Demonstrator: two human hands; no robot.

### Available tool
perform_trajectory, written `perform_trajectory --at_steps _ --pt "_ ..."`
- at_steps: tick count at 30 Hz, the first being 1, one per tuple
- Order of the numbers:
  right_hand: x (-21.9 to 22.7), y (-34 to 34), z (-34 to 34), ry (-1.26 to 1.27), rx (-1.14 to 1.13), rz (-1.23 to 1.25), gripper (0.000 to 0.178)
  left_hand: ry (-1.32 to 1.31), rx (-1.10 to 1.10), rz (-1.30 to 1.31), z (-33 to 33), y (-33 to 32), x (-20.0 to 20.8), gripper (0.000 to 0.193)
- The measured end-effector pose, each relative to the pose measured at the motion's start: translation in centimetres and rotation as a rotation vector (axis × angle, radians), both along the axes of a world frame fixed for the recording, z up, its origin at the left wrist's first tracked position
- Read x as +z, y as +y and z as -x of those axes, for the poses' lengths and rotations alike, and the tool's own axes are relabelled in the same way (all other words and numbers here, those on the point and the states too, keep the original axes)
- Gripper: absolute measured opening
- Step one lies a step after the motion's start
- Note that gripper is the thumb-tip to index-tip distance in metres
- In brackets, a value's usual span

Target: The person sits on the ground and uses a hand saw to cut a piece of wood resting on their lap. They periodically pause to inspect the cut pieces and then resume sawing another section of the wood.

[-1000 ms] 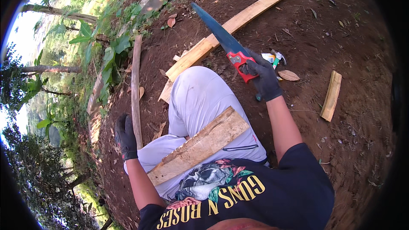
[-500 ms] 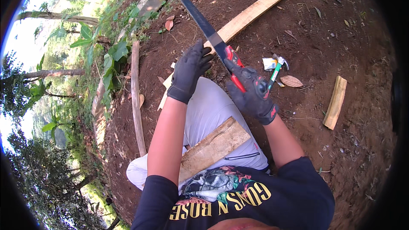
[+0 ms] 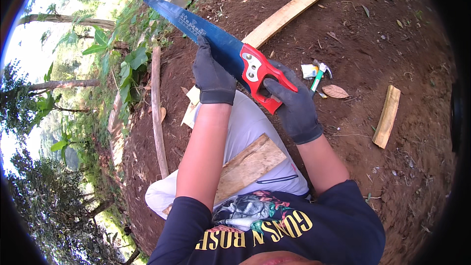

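A handsaw (image 3: 221, 44) with a blue blade and red handle is held up over my knee, its broad side toward me and its tip pointing to the upper left. My right hand (image 3: 297, 108), in a dark glove, is closed round the handle, thumb in front. With the blade's toothed edge against it, my gloved left hand (image 3: 213, 76) grips the blade near its middle; some of its fingers are hidden behind the metal. Behind the saw a long plank (image 3: 299, 7) lies on the soil. Across my lap rests a short board (image 3: 252, 164).
To the right lie a green-handled hammer (image 3: 318, 78), a small white and yellow packet (image 3: 309, 71), a dry leaf (image 3: 335, 92) and a short wood piece (image 3: 386, 118). A thin pole (image 3: 157, 113) lies at left, beside green plants (image 3: 132, 68). Pale offcuts (image 3: 189, 112) lie by my knee.
The saw has turned from edge-on to show its broad side, and its tip has swung left and down. My left hand has moved from the plank's near end onto the blade.
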State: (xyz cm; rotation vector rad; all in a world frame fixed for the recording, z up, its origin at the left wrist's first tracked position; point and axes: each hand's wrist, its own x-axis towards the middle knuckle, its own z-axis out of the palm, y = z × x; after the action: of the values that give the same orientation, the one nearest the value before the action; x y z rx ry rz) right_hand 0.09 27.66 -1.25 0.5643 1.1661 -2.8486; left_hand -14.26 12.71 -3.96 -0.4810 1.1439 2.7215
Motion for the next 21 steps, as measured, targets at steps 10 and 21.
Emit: perform_trajectory --at_steps 10,21 --pt "-0.2 1.6 -0.4 0.102 -0.145 -0.066 0.065 0.068 -0.278 -0.094 1.5 3.2 1.0 0.042" --pt "-6.9 3.8 1.8 0.135 -0.164 -0.814 0.052 0.340 -0.805 1.951 4.5 -7.2 -6.2 0.130"
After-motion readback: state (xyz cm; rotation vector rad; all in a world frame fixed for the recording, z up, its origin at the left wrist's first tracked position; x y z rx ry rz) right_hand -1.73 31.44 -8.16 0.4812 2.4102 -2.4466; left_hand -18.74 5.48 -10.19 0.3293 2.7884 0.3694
